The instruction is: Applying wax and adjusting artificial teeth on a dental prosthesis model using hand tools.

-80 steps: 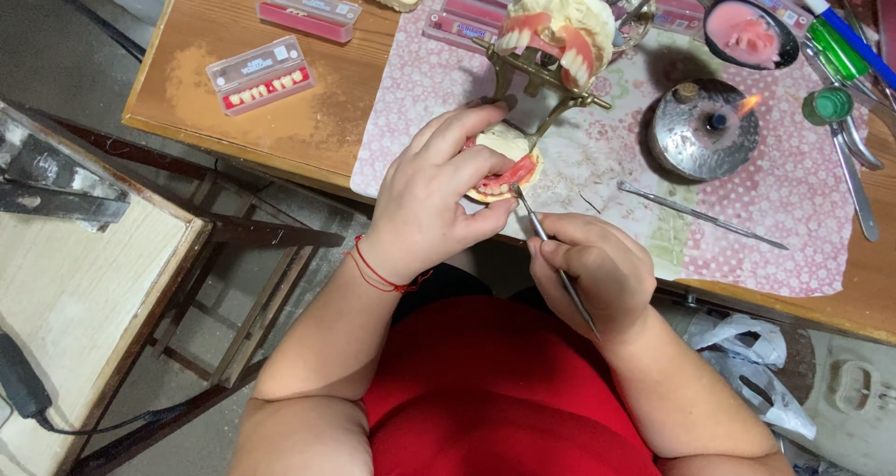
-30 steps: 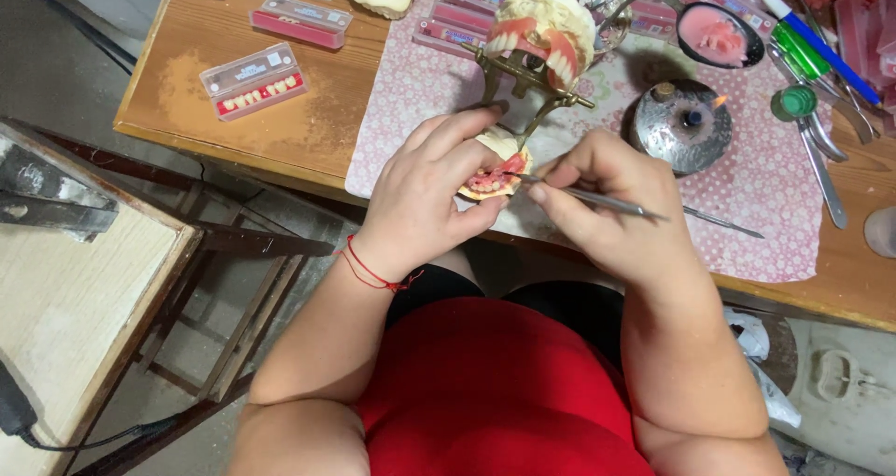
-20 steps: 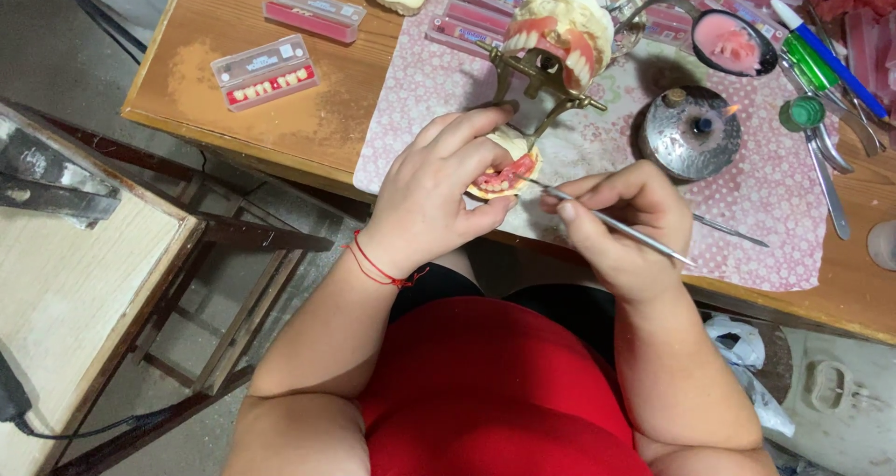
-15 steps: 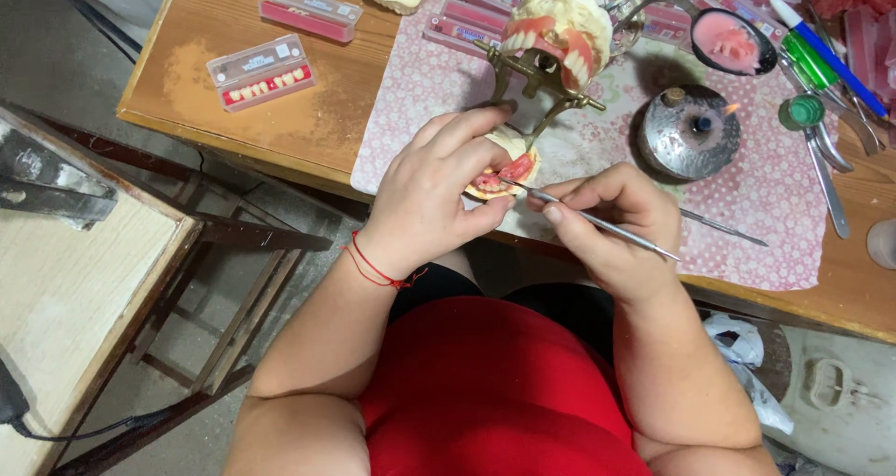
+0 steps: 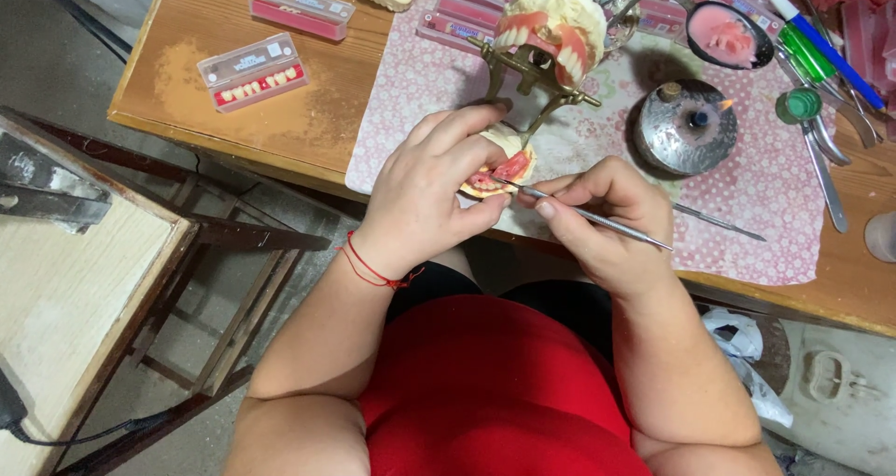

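Counted: 2 hands, left (image 5: 425, 191) & right (image 5: 607, 219); 1 denture piece (image 5: 499, 163); 2 thin metal tools (image 5: 597, 217) (image 5: 719, 221); 1 articulator w/ dentures (image 5: 546, 42); 1 burner (image 5: 686, 126); 2 tooth boxes on bare wood (image 5: 254, 70) (image 5: 301, 9).

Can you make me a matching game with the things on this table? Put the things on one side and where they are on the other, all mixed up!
Things:
1. denture model
2. metal carving tool
3. spirit lamp
4. clear box of false teeth

Places or states:
A. on the bare wood, at the left of the table
B. held in the left hand
C. standing on the pink patterned cloth, with a small flame
D. held in the right hand, tip at the model

Pairs: 1-B, 2-D, 3-C, 4-A
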